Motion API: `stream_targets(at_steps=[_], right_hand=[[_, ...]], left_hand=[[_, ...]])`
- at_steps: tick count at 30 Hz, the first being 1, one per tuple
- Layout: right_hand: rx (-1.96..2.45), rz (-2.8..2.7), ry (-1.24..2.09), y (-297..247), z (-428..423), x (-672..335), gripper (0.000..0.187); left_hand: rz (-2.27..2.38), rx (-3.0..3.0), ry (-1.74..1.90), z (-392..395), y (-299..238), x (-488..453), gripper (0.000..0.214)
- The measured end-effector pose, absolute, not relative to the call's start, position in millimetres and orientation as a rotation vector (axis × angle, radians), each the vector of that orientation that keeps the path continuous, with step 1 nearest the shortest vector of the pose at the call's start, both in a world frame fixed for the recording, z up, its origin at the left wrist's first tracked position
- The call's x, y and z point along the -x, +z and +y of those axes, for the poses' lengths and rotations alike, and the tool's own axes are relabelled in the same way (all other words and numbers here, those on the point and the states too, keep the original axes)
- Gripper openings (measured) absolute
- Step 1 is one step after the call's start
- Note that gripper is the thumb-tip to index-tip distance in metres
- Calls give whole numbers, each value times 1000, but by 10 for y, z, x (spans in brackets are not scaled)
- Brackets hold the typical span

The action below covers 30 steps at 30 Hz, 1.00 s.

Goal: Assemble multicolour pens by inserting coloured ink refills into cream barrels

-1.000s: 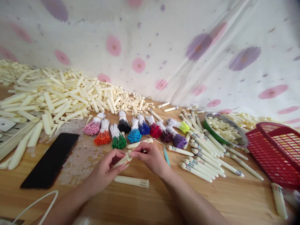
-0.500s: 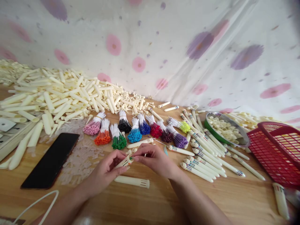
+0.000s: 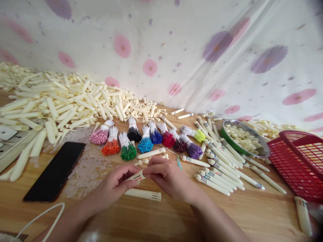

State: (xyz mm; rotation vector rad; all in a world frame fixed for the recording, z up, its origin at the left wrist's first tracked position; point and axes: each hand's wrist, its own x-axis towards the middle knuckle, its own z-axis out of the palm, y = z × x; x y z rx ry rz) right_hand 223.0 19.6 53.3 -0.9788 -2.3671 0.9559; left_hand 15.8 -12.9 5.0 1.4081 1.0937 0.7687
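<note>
Slotted barrel (image 3: 137, 176): held over the middle of the tabletop (image 3: 161, 223), slotted end toward the right; colour shows in its slots.
Left hand (image 3: 116, 183): closed around the barrel, thumb on its near side.
Right hand (image 3: 166, 174): fingers bunched narrow at the slotted end; whether they meet, and on what, I cannot tell.
Technique: brace the barrel firmly, slots up; apply light fingertip pressure in line with its length, as a sideways push could probably bend anything slender.
Toward the far edge: refill bundles (image 3: 128, 151) lie fanned just beyond the hands; lift the wrists to avoid scattering them.
Toward the right edge: pens (image 3: 214, 181), then a red basket (image 3: 290, 161), restrict the right elbow's outward swing.
Toward the left edge: clear pieces (image 3: 85, 171) and a phone (image 3: 54, 171) limit the left forearm.
Toward the near edge: widest room for both forearms, I judge; a loose barrel (image 3: 145, 194) lies just nearside of the hands.
</note>
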Motion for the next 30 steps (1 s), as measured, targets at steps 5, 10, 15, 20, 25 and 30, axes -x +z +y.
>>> stream_targets(at_steps=[5, 10, 15, 20, 25, 30], right_hand=[[1105, -1963, 1377, 424, 221, -2147, 13], [1141, -1784, 1528, 350, 249, -2097, 11], [1071, -1655, 1793, 323, 291, -2144, 12], [1041, -1657, 1846, 339, 309, -2212, 22], [1163, -1828, 1376, 265, 348, -2229, 23], [1360, -2003, 646, 191, 575, -2123, 19]], left_hand=[[1211, -1549, 875, -142, 29, -163, 17], [1259, -1613, 899, -154, 13, -162, 14], [1283, -1652, 908, -169, 7, -198, 15], [1340, -1621, 977, -164, -17, -216, 10], [1426, -1467, 1070, -95, -100, -118, 12], [1373, -1241, 1045, -32, -63, -146, 26]])
